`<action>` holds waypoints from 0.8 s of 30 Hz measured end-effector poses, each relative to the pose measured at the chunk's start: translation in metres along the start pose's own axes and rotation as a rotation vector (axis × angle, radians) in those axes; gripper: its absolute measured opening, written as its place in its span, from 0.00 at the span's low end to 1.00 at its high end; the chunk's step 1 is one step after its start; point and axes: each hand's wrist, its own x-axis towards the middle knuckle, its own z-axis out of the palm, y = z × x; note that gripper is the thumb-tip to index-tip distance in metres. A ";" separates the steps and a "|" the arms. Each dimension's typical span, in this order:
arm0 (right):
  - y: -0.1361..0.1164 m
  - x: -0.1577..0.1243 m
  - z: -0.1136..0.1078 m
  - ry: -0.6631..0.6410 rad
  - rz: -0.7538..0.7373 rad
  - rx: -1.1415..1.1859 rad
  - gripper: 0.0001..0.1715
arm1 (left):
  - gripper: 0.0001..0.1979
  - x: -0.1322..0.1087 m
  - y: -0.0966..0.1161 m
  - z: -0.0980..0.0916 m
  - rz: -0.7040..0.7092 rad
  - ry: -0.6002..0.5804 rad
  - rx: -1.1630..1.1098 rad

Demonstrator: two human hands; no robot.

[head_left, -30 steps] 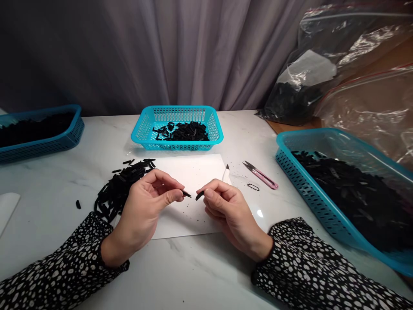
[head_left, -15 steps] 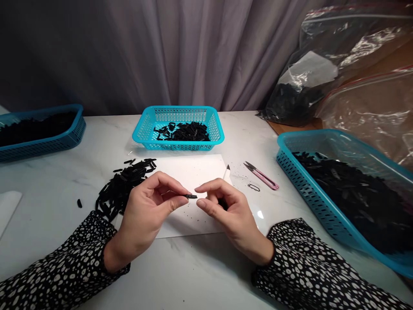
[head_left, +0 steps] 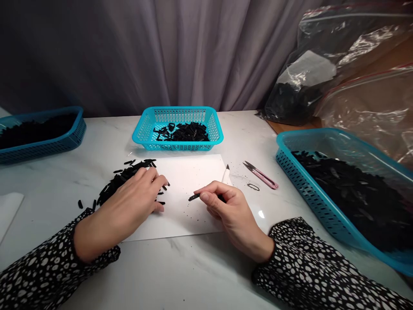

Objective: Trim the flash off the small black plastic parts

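Observation:
My right hand (head_left: 227,209) pinches a small black piece (head_left: 194,197) between thumb and forefinger above the white sheet (head_left: 183,172). More black shows inside its curled fingers. My left hand (head_left: 132,200) rests palm down over the pile of black pieces (head_left: 111,188), its fingers spread and bent among them. Several pieces poke out beside its fingertips, and the part of the pile beneath the palm is hidden. Dark specks lie on the sheet below the held piece.
A blue basket (head_left: 178,145) with black pieces stands behind the sheet. Fuller baskets stand at left (head_left: 69,140) and right (head_left: 322,219). Pink-handled snips (head_left: 263,176), a thin black loop (head_left: 253,187) and a white pen-like tool (head_left: 226,174) lie to the right. Plastic bags (head_left: 300,86) stand behind.
My left hand has let go of the small black piece and moved left onto the pile, its fingers opening. My right hand, previously apart from the piece, now pinches it.

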 end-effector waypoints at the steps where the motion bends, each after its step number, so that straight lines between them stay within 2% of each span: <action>1: 0.001 0.000 0.000 -0.001 0.007 0.011 0.14 | 0.08 0.001 -0.002 0.001 -0.008 -0.040 0.059; 5: 0.001 -0.001 0.000 -0.008 0.015 0.035 0.15 | 0.05 0.007 -0.004 0.007 0.018 -0.102 0.098; 9: 0.001 -0.001 0.000 -0.012 0.010 0.035 0.14 | 0.08 0.008 -0.008 0.011 0.057 -0.095 0.065; 16: 0.002 0.000 -0.001 -0.001 0.013 0.018 0.14 | 0.05 0.010 -0.009 0.010 0.083 -0.028 -0.033; 20: 0.002 0.000 -0.001 -0.006 0.013 0.008 0.14 | 0.03 0.012 0.003 0.006 -0.041 0.087 -0.322; 24: 0.003 0.000 -0.001 -0.009 0.013 -0.012 0.14 | 0.07 0.013 0.021 0.008 -0.224 0.026 -0.954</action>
